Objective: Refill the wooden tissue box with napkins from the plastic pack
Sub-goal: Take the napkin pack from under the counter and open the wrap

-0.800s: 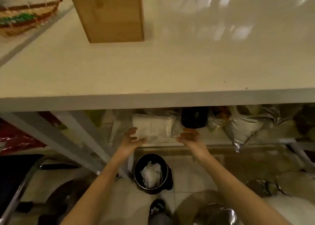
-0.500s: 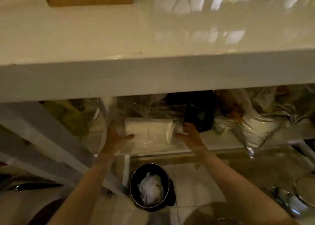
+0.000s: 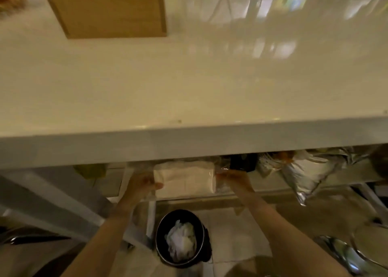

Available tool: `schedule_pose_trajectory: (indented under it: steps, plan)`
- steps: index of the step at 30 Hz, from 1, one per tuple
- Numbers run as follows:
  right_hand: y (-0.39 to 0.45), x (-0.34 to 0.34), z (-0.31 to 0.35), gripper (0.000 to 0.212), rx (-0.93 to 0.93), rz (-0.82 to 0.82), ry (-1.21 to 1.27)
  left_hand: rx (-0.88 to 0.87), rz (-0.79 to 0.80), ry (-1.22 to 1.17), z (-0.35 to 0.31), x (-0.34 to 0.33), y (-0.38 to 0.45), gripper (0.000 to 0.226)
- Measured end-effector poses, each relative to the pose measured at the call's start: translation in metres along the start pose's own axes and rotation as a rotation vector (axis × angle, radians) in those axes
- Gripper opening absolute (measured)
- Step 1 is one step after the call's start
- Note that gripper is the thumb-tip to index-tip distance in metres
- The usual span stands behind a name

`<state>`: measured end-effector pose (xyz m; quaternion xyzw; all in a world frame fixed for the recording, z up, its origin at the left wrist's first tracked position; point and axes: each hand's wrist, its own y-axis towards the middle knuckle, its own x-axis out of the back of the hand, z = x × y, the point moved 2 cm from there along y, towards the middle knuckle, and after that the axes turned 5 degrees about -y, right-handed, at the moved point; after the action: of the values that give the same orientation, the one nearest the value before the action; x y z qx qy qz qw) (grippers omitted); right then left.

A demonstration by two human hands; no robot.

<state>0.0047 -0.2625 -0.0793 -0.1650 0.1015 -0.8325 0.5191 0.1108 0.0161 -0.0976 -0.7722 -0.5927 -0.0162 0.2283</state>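
The wooden tissue box [image 3: 113, 10] stands at the far left of the white counter [image 3: 189, 83], its top cut off by the frame. Below the counter's front edge, a clear plastic pack of white napkins [image 3: 184, 179] is held between both hands, just in front of the lower shelf. My left hand [image 3: 140, 183] grips the pack's left end with the thumb across its front. My right hand [image 3: 235, 179] holds the crinkled plastic at the right end. The pack's top edge is partly hidden by the counter.
A black waste bin [image 3: 180, 241] with crumpled white paper stands on the tiled floor under my hands. Silver foil bags [image 3: 304, 176] and a black container [image 3: 242, 162] crowd the lower shelf to the right. White table legs [image 3: 63, 197] slant at left.
Both hands closed on the napkin pack and drew it out from the lower shelf towards me. The view tilted up, showing more of the counter and the wooden box.
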Motion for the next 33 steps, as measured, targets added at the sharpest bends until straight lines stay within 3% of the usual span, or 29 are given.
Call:
schedule_pose_trajectory:
  steps: [4, 9, 14, 19, 22, 30, 33]
  plan:
    - [-0.042, 0.029, 0.027, 0.030, -0.019, 0.051, 0.006, -0.053, 0.005, 0.064, -0.045, 0.005, -0.053, 0.036]
    - [-0.118, 0.078, 0.085, 0.016, 0.062, 0.311, -0.221, -0.043, 0.112, 0.160, -0.108, 0.011, -0.136, 0.026]
    - [-0.189, 0.119, 0.156, 0.014, 0.193, 0.470, -0.401, -0.210, 0.188, 0.220, -0.168, 0.028, -0.221, 0.032]
    - [-0.231, 0.157, 0.219, 0.014, 0.351, 0.422, -0.474, -0.346, 0.221, 0.172, -0.236, 0.035, -0.276, 0.046]
    - [-0.245, 0.178, 0.255, 0.012, 0.385, 0.332, -0.487, -0.394, 0.221, 0.106, -0.271, 0.036, -0.292, 0.028]
    - [-0.244, 0.207, 0.345, 0.012, 0.494, 0.136, -0.277, -0.513, 0.079, -0.162, -0.376, 0.042, -0.288, 0.015]
    - [-0.226, 0.208, 0.369, 0.014, 0.483, 0.106, -0.172, -0.538, 0.064, -0.224, -0.409, 0.044, -0.268, 0.030]
